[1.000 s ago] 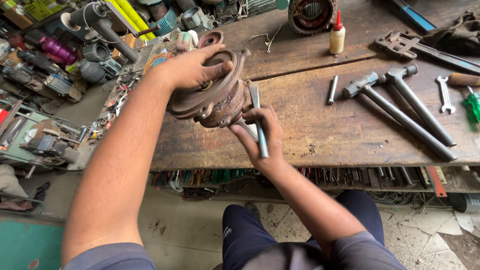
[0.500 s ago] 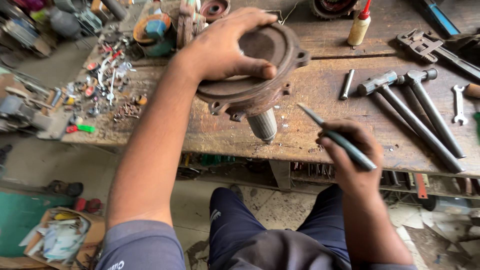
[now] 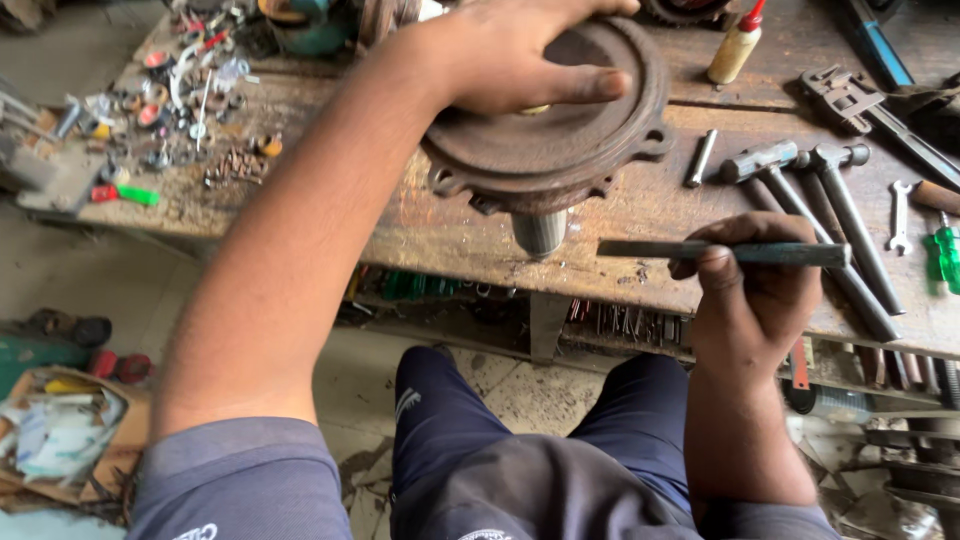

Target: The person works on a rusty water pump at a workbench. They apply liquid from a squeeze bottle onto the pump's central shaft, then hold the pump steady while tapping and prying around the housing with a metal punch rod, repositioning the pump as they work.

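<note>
My left hand grips the top of a rusty round flanged metal part with a short shaft that points down at the front of the wooden workbench. My right hand holds a flat grey metal file or chisel bar level, its tip pointing left toward the shaft, a small gap apart from it.
Two hammers and a steel pin lie right of the part. A spanner, a green-handled screwdriver, a pipe wrench and a glue bottle are at the right. Small loose parts crowd the bench's left end.
The view moved closer. My left hand tilted the flanged part flatter over the bench edge. My right hand swung the bar from slanted to level, beside the shaft.
</note>
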Demonstrator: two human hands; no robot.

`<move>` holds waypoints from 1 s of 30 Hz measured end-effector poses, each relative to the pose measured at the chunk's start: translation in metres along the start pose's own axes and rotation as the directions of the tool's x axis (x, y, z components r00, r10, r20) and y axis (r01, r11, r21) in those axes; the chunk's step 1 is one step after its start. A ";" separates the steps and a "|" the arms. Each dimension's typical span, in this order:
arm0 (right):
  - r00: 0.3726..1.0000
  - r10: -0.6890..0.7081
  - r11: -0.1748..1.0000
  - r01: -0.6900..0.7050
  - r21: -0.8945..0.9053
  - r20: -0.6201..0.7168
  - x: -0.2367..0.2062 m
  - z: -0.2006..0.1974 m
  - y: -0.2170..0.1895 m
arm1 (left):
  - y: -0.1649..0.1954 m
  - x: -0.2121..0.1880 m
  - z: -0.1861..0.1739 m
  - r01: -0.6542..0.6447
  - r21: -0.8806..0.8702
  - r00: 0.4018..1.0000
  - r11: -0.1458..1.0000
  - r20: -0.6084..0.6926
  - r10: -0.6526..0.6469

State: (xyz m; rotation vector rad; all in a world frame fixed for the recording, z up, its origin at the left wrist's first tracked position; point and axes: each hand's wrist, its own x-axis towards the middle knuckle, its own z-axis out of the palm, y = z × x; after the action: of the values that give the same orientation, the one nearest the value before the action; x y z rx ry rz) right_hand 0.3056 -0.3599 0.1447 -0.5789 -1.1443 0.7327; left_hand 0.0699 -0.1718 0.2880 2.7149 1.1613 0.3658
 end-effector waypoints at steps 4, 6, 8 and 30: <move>0.997 0.065 0.990 -0.068 0.122 0.033 0.002 0.012 -0.009 | 0.012 -0.008 0.004 0.232 0.015 0.972 0.973 0.042 -0.233; 0.999 0.043 0.984 -0.041 0.171 -0.006 0.004 0.014 -0.007 | 0.017 -0.012 0.005 0.319 0.012 0.948 0.948 0.006 -0.319; 0.997 -0.076 0.988 0.075 0.137 0.002 0.011 0.012 -0.002 | 0.020 -0.014 0.006 0.339 -0.017 0.938 0.941 -0.067 -0.339; 0.868 -0.452 0.887 0.414 -0.204 -0.205 0.049 0.029 0.036 | 0.010 0.016 0.011 0.294 -0.088 0.947 0.952 -0.108 -0.303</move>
State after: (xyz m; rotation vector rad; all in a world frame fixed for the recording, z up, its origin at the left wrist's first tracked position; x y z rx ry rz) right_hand 0.2814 -0.2977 0.1568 -0.4988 -1.0507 0.1751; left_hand 0.0912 -0.1676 0.2822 2.4331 1.5344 0.5189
